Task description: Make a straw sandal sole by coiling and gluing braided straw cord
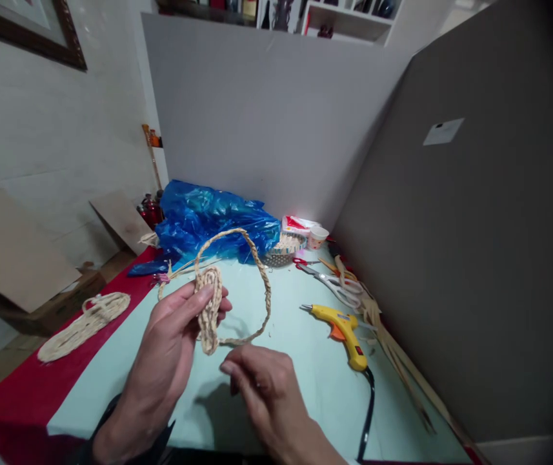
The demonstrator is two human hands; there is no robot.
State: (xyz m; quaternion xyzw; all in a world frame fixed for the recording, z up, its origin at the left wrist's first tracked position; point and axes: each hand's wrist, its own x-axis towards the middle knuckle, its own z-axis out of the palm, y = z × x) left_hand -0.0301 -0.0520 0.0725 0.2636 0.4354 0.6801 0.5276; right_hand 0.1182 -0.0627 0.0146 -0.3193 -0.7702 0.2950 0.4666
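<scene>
My left hand (174, 329) is closed around a small woven straw sole (210, 310), coiled from braided cord, with the thumb pressed on its face. From the sole a loose length of straw braid (267, 290) arcs up and round to the right, then comes back to the sole's lower end. Just below that end is my right hand (266, 381), its thumb and forefinger pinched together; whatever may be between them is hidden. A larger straw sole with a strap (85, 323) lies on the red cloth at the left.
A yellow glue gun (341, 328) lies at the right, its black cord running to the front edge. Behind it are white-handled scissors (337, 284) and long straw strips (402, 361). A blue plastic bag (208, 213), a basket (283, 248) and a paper cup (317, 237) stand at the back, before grey panels.
</scene>
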